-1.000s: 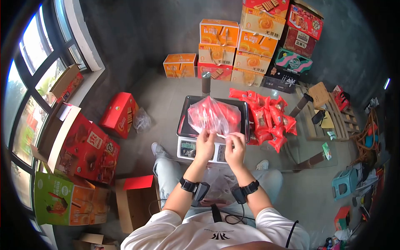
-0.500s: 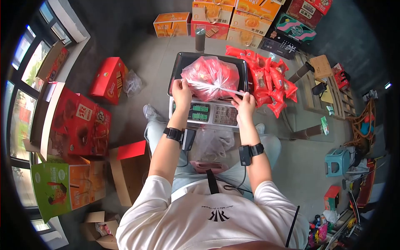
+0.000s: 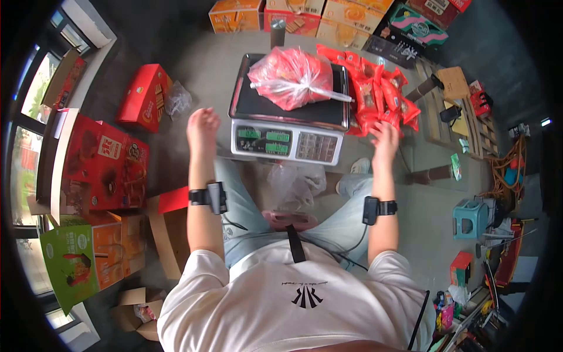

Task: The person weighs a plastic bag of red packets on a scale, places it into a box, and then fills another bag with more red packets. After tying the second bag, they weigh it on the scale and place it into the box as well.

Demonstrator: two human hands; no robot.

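Note:
A clear plastic bag (image 3: 295,79) of red packets, its neck twisted and tied, sits on the black tray of a digital scale (image 3: 287,141). Green digits glow on the scale's display. To the left of the scale, my left hand (image 3: 203,124) is raised with loosely bent fingers and holds nothing. My right hand (image 3: 384,141) hovers at the scale's right, fingers spread, its tips overlapping the lower edge of a pile of red packets (image 3: 375,94). Neither hand touches the bag.
Stacked gift cartons (image 3: 328,23) line the back. At the left stand a red box (image 3: 142,98), a crumpled plastic bag (image 3: 177,100) and opened cartons (image 3: 105,167). A teal stool (image 3: 470,219) and a wooden pallet (image 3: 451,111) are at the right. More plastic bags (image 3: 296,183) hang below the scale.
Both hands have let go of the tied bag's ends and moved apart, the left one outward left, the right one outward right. The bag stays on the scale.

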